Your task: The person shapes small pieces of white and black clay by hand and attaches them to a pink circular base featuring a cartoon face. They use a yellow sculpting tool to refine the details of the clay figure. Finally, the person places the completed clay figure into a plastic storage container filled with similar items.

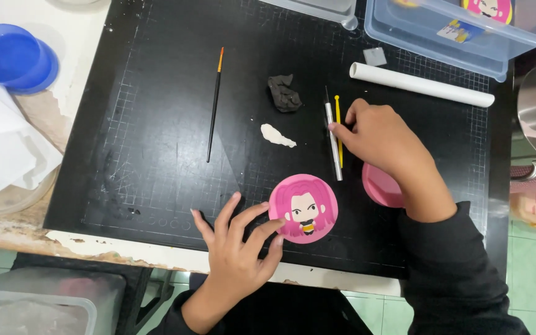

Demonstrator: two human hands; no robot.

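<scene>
A round pink clay disc [303, 208] with a cartoon face and pink hair lies on the black cutting mat [156, 155]. My left hand [237, 245] rests flat beside it, fingertips touching its left edge. My right hand [383, 139] reaches over a silver craft knife [334, 146] and a thin yellow tool [339, 124]; the fingertips touch the knife handle. A second pink disc [379, 186] lies partly hidden under my right wrist.
A thin black brush [214, 105], a lump of black clay [284, 93], a white clay piece [277, 135] and a white roller tube [420, 84] lie on the mat. Clear plastic bins [442, 43] stand at the back right. A blue lid [12, 57] sits far left.
</scene>
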